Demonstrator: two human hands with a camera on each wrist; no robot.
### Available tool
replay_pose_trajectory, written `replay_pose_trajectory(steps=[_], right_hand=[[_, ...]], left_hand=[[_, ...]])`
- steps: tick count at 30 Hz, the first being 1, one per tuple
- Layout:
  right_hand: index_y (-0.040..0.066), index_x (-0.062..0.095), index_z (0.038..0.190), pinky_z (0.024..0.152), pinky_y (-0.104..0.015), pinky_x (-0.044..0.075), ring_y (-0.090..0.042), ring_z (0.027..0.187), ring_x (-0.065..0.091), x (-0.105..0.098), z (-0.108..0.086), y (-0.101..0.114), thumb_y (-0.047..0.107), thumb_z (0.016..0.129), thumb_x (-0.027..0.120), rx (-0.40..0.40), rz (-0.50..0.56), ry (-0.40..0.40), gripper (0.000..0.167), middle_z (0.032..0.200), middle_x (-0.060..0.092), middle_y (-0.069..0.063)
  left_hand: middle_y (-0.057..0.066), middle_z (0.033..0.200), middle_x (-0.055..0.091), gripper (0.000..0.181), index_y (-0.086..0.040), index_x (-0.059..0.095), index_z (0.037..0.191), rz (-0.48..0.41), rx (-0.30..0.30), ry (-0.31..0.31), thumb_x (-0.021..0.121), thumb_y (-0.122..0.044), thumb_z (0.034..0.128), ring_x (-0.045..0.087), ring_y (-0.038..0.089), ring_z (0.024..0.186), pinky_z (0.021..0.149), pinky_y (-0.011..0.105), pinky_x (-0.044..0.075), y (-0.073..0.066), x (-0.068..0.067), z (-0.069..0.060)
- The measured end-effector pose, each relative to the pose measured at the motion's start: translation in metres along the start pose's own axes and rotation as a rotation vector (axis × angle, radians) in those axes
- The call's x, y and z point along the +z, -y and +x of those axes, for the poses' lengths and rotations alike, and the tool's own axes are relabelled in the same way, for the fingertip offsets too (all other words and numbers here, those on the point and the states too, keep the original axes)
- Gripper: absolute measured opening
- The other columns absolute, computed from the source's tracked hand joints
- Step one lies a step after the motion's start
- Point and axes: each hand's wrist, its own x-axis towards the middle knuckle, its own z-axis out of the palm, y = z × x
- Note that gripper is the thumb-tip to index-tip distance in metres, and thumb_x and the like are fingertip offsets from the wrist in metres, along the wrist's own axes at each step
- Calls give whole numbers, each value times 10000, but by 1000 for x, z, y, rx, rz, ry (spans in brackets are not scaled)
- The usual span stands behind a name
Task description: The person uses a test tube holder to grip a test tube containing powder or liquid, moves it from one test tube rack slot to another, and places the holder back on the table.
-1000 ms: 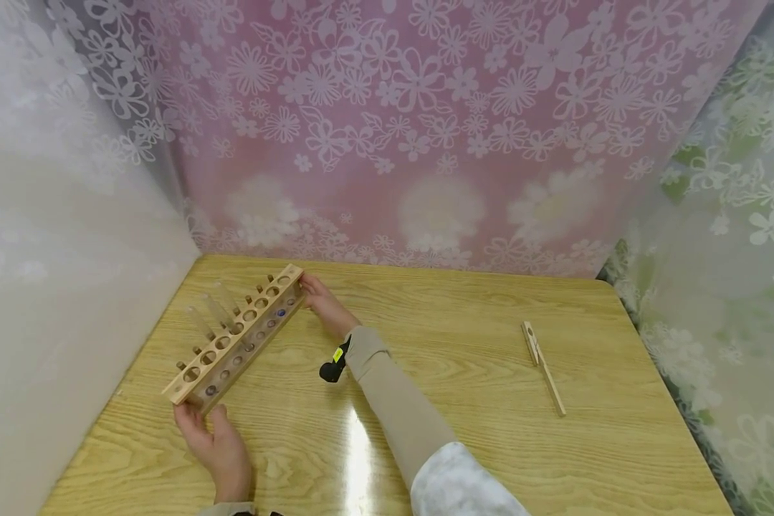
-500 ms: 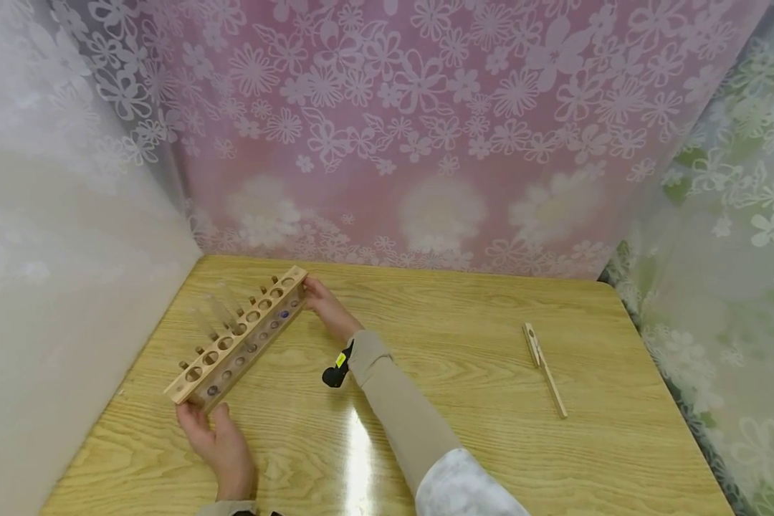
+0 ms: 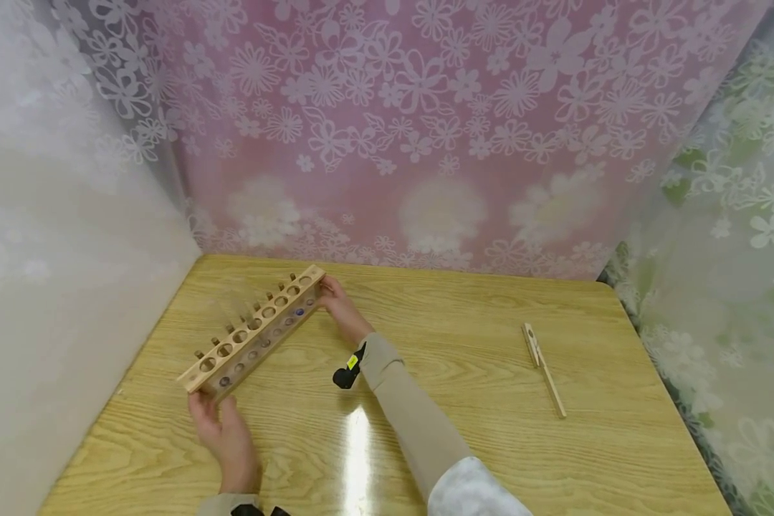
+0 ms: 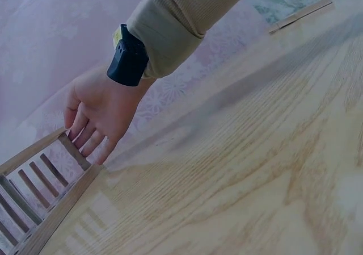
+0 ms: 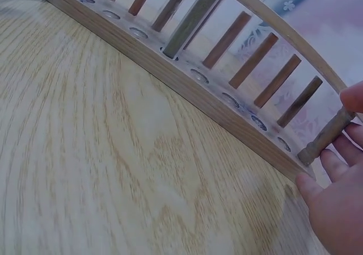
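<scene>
A long wooden rack (image 3: 193, 378) with a row of round holes and several short pegs stands slanted at the left of the table. My left hand (image 3: 232, 448) holds its near end, and my right hand (image 3: 347, 313) grips the far end. Faint clear tubes (image 3: 233, 304), blurred, stick up behind the top bar. In the left wrist view, the fingers of my right hand (image 4: 108, 110) wrap the end post of the rack (image 4: 67, 207); my left hand is out of that view. The right wrist view has my right hand (image 5: 340, 204) around the post beside the bottom rail (image 5: 142, 62).
Wooden tongs (image 3: 552, 390) lie at the right of the table (image 3: 464, 344), and show at the top right of the left wrist view (image 4: 300, 15). A pink flowered curtain (image 3: 387, 143) hangs behind, with pale sheets at both sides.
The rack has moved a little to the right across the table, with both hands keeping hold of its ends. The tongs have stayed in place.
</scene>
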Motion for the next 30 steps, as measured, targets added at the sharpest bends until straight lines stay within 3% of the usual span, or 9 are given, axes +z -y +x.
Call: replay_pose_trajectory(steps=[7, 14, 17, 22, 30], right_hand=[[117, 348, 1531, 1153, -486, 288, -236, 1452, 302, -4, -4, 1, 12, 962, 485, 7, -17, -56, 595, 1566, 337, -69], [78, 349, 1527, 1131, -489, 308, -273, 1403, 370, -5, -7, 3, -13, 945, 471, 19, 8, -135, 602, 1536, 378, -111], [40, 353, 1515, 1128, -481, 314, -292, 1391, 380, -7, -9, 3, -29, 936, 461, 8, 21, -144, 592, 1522, 383, -140], [12, 342, 1510, 1138, -502, 302, -333, 1392, 377, -12, -11, 5, -51, 935, 446, -16, 59, -144, 588, 1522, 376, -172], [34, 354, 1507, 1131, -514, 299, -325, 1395, 374, -20, -16, 7, -34, 960, 437, -6, 53, -167, 557, 1523, 377, -160]], left_hand=[[106, 1421, 460, 565, -126, 389, 1500, 32, -20, 9, 434, 45, 963, 394, 288, 1335, 1031, 330, 369, 0, 3, -1], [187, 1393, 462, 558, -87, 377, 1492, 60, -29, 38, 413, 55, 953, 412, 314, 1282, 908, 160, 389, 4, 5, 1], [184, 1384, 466, 557, -87, 387, 1484, 65, -29, 39, 409, 60, 947, 415, 310, 1266, 892, 157, 387, 5, 6, 1], [174, 1364, 488, 518, -74, 434, 1451, 47, -11, 45, 428, 68, 952, 431, 309, 1257, 928, 235, 380, 4, 12, 2], [142, 1383, 497, 443, -67, 428, 1464, 49, -1, 80, 483, -74, 1024, 436, 322, 1281, 996, 334, 382, 4, 16, 4]])
